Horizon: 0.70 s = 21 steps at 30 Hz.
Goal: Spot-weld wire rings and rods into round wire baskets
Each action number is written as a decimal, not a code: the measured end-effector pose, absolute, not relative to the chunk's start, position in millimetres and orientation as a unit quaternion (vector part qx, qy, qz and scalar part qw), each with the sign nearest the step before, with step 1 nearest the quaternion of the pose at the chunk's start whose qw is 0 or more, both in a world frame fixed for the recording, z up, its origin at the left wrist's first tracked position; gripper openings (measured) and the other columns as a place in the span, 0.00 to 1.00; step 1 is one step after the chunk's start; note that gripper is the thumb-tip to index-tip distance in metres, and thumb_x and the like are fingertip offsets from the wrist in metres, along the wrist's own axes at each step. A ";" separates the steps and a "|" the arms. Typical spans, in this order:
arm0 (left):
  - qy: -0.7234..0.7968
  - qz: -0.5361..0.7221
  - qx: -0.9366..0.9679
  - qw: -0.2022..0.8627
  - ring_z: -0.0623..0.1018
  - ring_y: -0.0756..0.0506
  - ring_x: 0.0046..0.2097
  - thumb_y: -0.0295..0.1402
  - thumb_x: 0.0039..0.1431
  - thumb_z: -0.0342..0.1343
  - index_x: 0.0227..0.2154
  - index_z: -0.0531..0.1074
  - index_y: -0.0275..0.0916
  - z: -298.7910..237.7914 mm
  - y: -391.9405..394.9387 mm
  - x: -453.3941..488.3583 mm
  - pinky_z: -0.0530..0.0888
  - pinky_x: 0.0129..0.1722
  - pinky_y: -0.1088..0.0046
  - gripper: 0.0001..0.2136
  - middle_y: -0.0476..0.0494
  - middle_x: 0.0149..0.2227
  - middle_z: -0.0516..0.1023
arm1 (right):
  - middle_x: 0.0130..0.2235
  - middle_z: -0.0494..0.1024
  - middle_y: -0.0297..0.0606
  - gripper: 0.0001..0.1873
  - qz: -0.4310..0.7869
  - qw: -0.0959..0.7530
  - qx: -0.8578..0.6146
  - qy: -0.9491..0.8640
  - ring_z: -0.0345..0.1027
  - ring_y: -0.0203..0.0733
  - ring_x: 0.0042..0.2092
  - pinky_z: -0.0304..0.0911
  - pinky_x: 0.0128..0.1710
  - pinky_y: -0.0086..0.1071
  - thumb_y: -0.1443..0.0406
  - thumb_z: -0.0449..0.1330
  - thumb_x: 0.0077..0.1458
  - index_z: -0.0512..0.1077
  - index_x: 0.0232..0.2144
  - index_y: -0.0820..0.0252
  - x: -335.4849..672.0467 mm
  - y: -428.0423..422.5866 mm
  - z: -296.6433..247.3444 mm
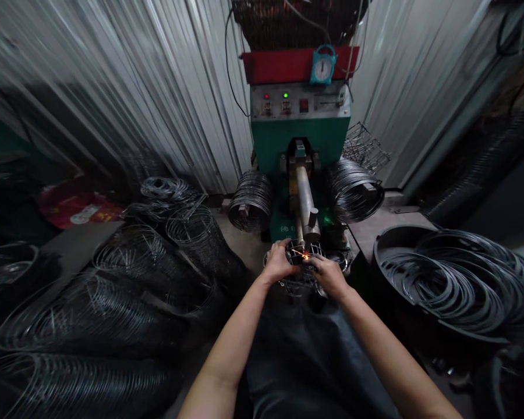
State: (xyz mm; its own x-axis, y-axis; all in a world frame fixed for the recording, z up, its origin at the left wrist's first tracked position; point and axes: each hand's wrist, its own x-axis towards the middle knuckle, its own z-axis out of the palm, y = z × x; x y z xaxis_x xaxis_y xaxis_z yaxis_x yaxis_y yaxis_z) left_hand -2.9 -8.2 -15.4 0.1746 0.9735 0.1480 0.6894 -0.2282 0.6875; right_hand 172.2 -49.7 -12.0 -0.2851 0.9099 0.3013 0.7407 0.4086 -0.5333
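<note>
Both my hands grip a small round wire basket [303,280] under the electrode arm [306,201] of a green welding machine [300,131]. My left hand [279,262] is closed on the basket's left rim. My right hand [329,274] is closed on its right rim. An orange spark [304,255] glows at the basket's top, between my hands.
Coils of wire rings hang on pegs at the machine's left [251,201] and right [354,191]. A black tub [382,247] of loose wire rings stands at my right. Stacks of finished wire baskets [126,279] lie on the left. Corrugated metal walls stand behind.
</note>
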 end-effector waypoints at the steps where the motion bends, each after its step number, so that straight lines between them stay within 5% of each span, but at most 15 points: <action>1: 0.572 0.292 0.725 0.247 0.68 0.38 0.50 0.40 0.27 0.69 0.51 0.61 0.41 -15.2 -6.8 -2.5 0.65 0.50 0.59 0.41 0.41 0.46 0.67 | 0.44 0.74 0.38 0.16 0.149 0.311 -0.527 -0.777 0.71 0.44 0.41 0.65 0.39 0.34 0.73 0.56 0.48 0.74 0.38 0.51 171.3 -51.0 -12.4; 6: 0.572 0.305 0.725 0.235 0.67 0.38 0.52 0.40 0.25 0.70 0.52 0.60 0.41 -15.0 -10.4 -2.6 0.64 0.51 0.58 0.44 0.40 0.49 0.65 | 0.35 0.74 0.39 0.14 0.310 0.503 -0.577 -0.564 0.69 0.42 0.36 0.66 0.33 0.34 0.61 0.60 0.48 0.70 0.39 0.56 174.6 -84.7 -31.1; 11: 0.586 0.325 0.703 0.240 0.65 0.38 0.54 0.40 0.27 0.69 0.52 0.59 0.42 -14.1 -9.0 -3.6 0.62 0.53 0.58 0.44 0.40 0.50 0.64 | 0.22 0.69 0.34 0.11 0.629 0.504 -0.539 -0.245 0.58 0.32 0.20 0.50 0.14 0.24 0.64 0.63 0.41 0.71 0.30 0.61 188.4 -126.2 -56.9; 21: 0.602 0.320 0.689 0.244 0.65 0.36 0.53 0.43 0.27 0.68 0.52 0.59 0.39 -17.2 10.0 -1.6 0.63 0.51 0.57 0.44 0.37 0.50 0.65 | 0.22 0.71 0.36 0.06 0.684 0.514 -0.506 -0.108 0.62 0.31 0.21 0.54 0.13 0.21 0.71 0.63 0.39 0.74 0.26 0.63 199.0 -140.6 -72.5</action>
